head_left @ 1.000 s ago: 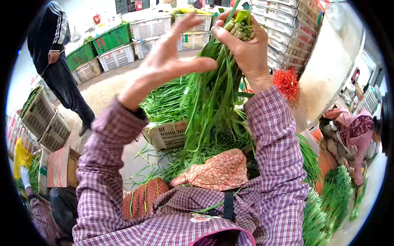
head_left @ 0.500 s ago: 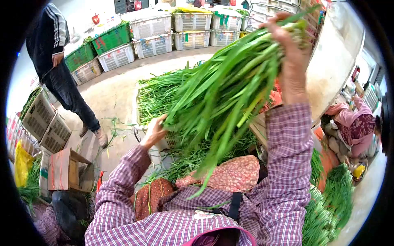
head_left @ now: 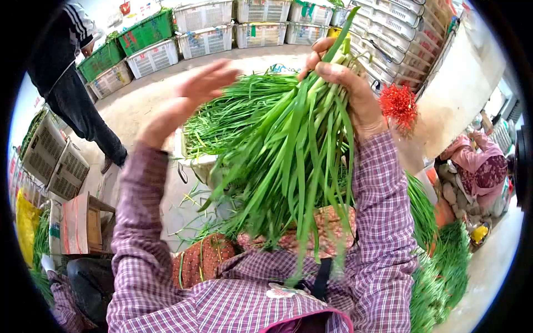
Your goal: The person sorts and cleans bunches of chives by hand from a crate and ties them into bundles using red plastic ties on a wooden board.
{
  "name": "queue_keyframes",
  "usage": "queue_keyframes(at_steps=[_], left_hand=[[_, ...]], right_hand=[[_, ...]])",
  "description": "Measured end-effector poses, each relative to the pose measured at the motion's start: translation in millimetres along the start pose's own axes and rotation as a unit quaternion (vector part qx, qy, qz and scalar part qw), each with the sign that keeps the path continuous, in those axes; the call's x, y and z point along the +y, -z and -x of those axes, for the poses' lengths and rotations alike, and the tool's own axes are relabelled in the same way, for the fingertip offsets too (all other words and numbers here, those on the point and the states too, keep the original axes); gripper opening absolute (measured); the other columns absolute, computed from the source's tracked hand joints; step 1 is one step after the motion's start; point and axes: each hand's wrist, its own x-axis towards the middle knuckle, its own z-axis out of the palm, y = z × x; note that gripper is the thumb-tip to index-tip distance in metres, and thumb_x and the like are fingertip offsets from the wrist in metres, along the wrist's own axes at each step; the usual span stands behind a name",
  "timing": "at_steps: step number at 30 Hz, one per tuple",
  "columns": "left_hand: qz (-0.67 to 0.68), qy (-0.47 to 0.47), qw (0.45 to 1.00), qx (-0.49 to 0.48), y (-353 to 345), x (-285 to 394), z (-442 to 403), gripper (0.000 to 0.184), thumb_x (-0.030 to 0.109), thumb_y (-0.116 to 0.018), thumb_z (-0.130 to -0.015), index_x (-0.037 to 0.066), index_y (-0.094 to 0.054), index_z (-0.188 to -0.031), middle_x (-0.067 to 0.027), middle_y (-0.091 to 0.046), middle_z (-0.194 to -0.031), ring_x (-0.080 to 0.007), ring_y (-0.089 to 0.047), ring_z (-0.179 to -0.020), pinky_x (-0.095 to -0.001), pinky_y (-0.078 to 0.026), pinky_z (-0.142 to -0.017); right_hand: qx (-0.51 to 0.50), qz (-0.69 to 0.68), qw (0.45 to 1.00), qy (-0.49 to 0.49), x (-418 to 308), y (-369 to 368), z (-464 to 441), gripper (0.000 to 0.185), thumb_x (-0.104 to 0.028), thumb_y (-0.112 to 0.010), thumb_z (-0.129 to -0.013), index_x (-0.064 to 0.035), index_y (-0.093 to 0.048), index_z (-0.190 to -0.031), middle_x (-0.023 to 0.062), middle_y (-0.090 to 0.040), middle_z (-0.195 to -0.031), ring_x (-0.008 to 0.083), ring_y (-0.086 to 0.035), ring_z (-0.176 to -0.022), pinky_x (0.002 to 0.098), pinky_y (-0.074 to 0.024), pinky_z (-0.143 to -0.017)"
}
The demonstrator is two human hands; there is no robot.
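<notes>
A loose bunch of long, flat green leaves (head_left: 294, 139), slanted sideways half a second ago, has been brought to hang beneath the right hand (head_left: 355, 94), whose grip is clamped around its pale stalk ends. The left hand (head_left: 191, 100) has been lifted away from the leaves, opened and blurred, with nothing held; the weight is thus borne one-handed. Beyond, a white plastic crate (head_left: 197, 165) is heaped with similar greens.

Leafy bunch (head_left: 302, 130) in right hand (head_left: 360, 94)
</notes>
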Motion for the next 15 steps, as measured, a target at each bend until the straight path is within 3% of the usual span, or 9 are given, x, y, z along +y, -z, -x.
queue_keyframes(at_steps=[2,4,8,9,12,13,15], left_hand=[[0.095,0.020,0.993,-0.066,-51.8,-4.0,-37.0,0.105,0.082,-0.047,-0.077,0.008,-0.032,-0.149,-0.0187,-0.042,-0.146,-0.0277,-0.042,-0.134,-0.0449,-0.029,-0.113],[0.202,0.078,0.969,-0.118,-82.5,-54.9,-32.5,0.121,0.085,-0.056,-0.066,0.005,-0.023,-0.151,-0.0158,-0.034,-0.151,-0.0251,-0.034,-0.138,-0.0435,-0.026,-0.114],[0.338,0.282,0.882,-0.170,-123.8,-180.8,49.8,0.121,0.073,-0.072,-0.064,0.007,-0.022,-0.152,-0.0111,-0.034,-0.152,-0.0231,-0.034,-0.138,-0.0426,-0.031,-0.113],[0.387,0.307,0.857,-0.147,-139.0,-194.0,75.5,0.122,0.070,-0.076,-0.063,0.007,-0.021,-0.152,-0.0099,-0.034,-0.152,-0.0226,-0.034,-0.138,-0.0424,-0.032,-0.113],[0.574,0.265,0.774,0.034,-185.6,-185.9,127.9,0.086,0.046,-0.080,-0.072,0.000,-0.046,-0.135,-0.0153,-0.055,-0.130,-0.0274,-0.057,-0.114,-0.0424,-0.050,-0.097],[0.604,0.263,0.749,0.071,-190.2,-188.8,133.6,0.079,0.042,-0.081,-0.072,0.000,-0.051,-0.132,-0.0159,-0.060,-0.126,-0.0281,-0.061,-0.109,-0.0426,-0.053,-0.093],[0.662,0.267,0.694,0.096,-196.4,-198.7,140.5,0.072,0.036,-0.083,-0.072,-0.001,-0.056,-0.128,-0.0164,-0.064,-0.120,-0.0290,-0.066,-0.103,-0.0437,-0.057,-0.089]], right_hand=[[-0.006,-0.074,0.997,-0.036,22.8,-7.2,3.4,0.037,-0.016,-0.069,-0.080,-0.0022,-0.060,-0.114,0.0078,-0.064,-0.096,0.0186,-0.068,-0.087,0.0306,-0.0586,-0.075],[0.002,-0.110,0.992,-0.067,43.9,-13.0,6.3,0.039,-0.016,-0.068,-0.080,-0.0012,-0.059,-0.116,0.0083,-0.064,-0.096,0.0189,-0.068,-0.087,0.0314,-0.0601,-0.074],[0.034,-0.154,0.979,-0.127,74.9,-14.9,16.8,0.044,-0.019,-0.069,-0.081,0.0008,-0.058,-0.118,0.0098,-0.067,-0.093,0.0178,-0.068,-0.082,0.0290,-0.0594,-0.071],[0.045,-0.180,0.972,-0.141,84.9,-12.1,18.4,0.045,-0.020,-0.069,-0.081,0.0009,-0.057,-0.119,0.0098,-0.067,-0.093,0.0175,-0.068,-0.082,0.0283,-0.0589,-0.071],[0.036,-0.131,0.970,-0.199,123.1,0.1,12.4,0.046,-0.022,-0.070,-0.081,-0.0013,-0.057,-0.121,0.0080,-0.067,-0.093,0.0133,-0.067,-0.081,0.0252,-0.0572,-0.070],[0.048,-0.158,0.961,-0.223,137.6,-1.1,11.2,0.052,-0.030,-0.074,-0.082,-0.0016,-0.057,-0.121,0.0067,-0.067,-0.091,0.0129,-0.067,-0.078,0.0251,-0.0565,-0.070],[0.064,-0.146,0.952,-0.261,158.4,-1.4,8.0,0.064,-0.042,-0.076,-0.081,-0.0014,-0.054,-0.124,0.0081,-0.066,-0.100,0.0134,-0.065,-0.085,0.0256,-0.0559,-0.072]])
